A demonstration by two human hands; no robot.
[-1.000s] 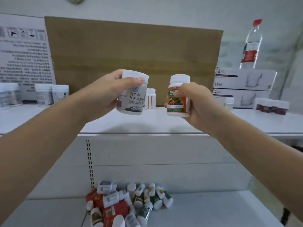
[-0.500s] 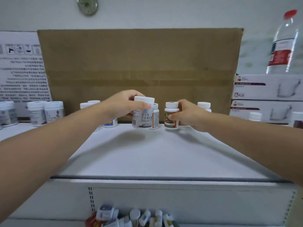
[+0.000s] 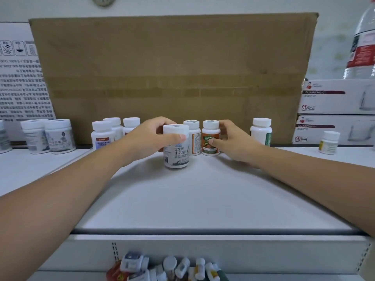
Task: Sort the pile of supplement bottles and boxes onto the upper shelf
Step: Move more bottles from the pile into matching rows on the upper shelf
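A large brown cardboard panel (image 3: pixel 172 78) is standing along the back of the white upper shelf (image 3: pixel 203 199). At the right, two stacked glass mug boxes (image 3: pixel 334 98) are carrying a clear water bottle (image 3: pixel 363 43) with a red label.

The left hand (image 3: pixel 150 136) is gripping a white supplement bottle (image 3: pixel 176 153) with a grey label: the fingers are curling round its cap and the thumb is lying across the front. The bottle is upright with its base at the shelf surface, near the middle and in front of the row; whether its full weight is resting there cannot be told. The right hand (image 3: pixel 237 140) is holding an orange-labelled bottle (image 3: pixel 211 138), thumb pressing the label and fingers curling behind. This bottle is standing in the back row, just beside a similar bottle (image 3: pixel 192 136).

Three white bottles (image 3: pixel 102 134) are standing to the left, and a green-labelled bottle (image 3: pixel 261 131) to the right. Below, the unsorted pile (image 3: pixel 168 269) is lying on the lower shelf.
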